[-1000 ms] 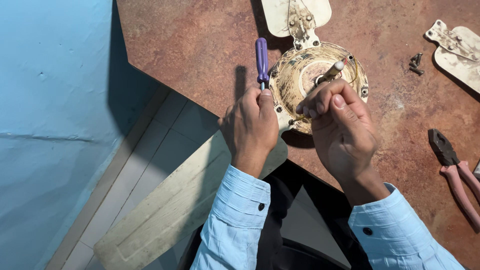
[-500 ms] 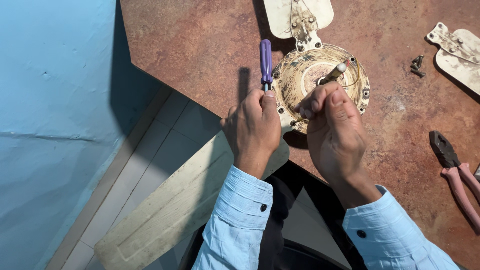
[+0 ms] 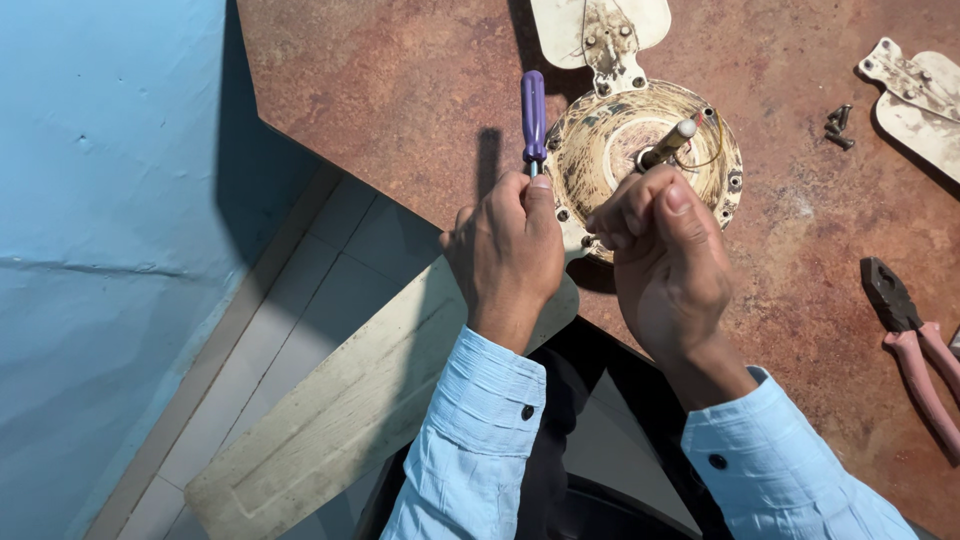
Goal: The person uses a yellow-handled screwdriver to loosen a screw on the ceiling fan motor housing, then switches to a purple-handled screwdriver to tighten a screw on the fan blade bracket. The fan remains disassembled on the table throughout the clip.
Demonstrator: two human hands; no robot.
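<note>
Screwdriver (image 3: 534, 115) shifted rightward; two closed hands: left (image 3: 508, 250) gripping it, right (image 3: 668, 260) pinching unclear.

On the mottled brown tabletop (image 3: 400, 90) lies a round, grimy ceiling-fan motor housing (image 3: 610, 150) with a short shaft (image 3: 668, 143) rising from its middle. The left hand (image 3: 510, 250) is closed around the shank of a purple-handled screwdriver (image 3: 533, 115), which stands upright at the housing's left rim. The right hand (image 3: 665, 265) rests on the housing's near edge, fingers curled just below the shaft. A cream fan blade (image 3: 350, 410) runs from under the left hand out past the tabletop's edge over the tiled floor (image 3: 290, 330). Another blade bracket (image 3: 600, 30) sits at the housing's far side, a third (image 3: 915, 95) lies apart at right, with loose screws (image 3: 838, 122) beside it. Pink-handled pliers (image 3: 910, 340) lie at far right.
</note>
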